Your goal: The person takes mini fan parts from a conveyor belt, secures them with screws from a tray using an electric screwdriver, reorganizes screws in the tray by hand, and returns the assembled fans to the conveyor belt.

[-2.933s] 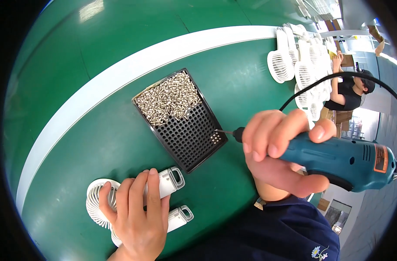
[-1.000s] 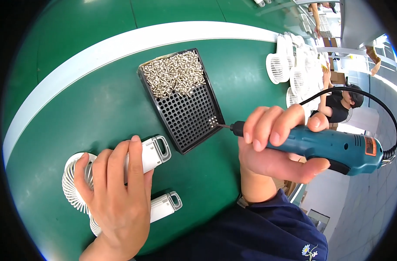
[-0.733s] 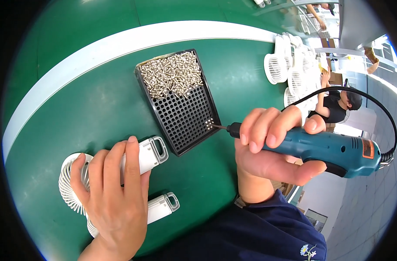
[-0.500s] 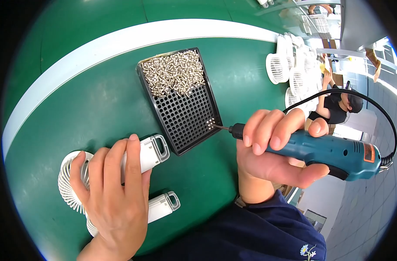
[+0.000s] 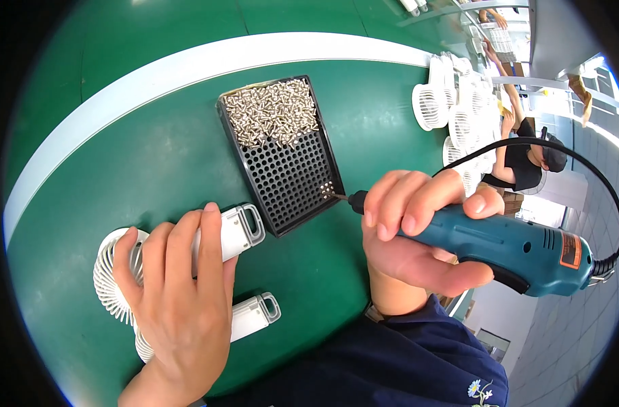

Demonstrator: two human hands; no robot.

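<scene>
My right hand [image 5: 411, 234] grips a teal electric screwdriver [image 5: 520, 247] with a black cord. Its bit tip touches the near right corner of a black perforated screw tray [image 5: 289, 173], whose far half holds a heap of small silver screws [image 5: 272, 112]. My left hand [image 5: 177, 288] lies flat over a white handheld fan [image 5: 231, 230], pressing it to the green table. A second white fan [image 5: 252, 315] lies just below it, partly under my palm.
A white stripe [image 5: 153, 78] curves across the green table [image 5: 120, 163] beyond the tray. Several white fan grilles [image 5: 445, 108] are stacked at the far right. Another person in dark clothing [image 5: 526, 156] works past the table's right edge.
The screwdriver bit has stayed at the tray's near right corner with small shifts. My left hand has kept its hold over the fan.
</scene>
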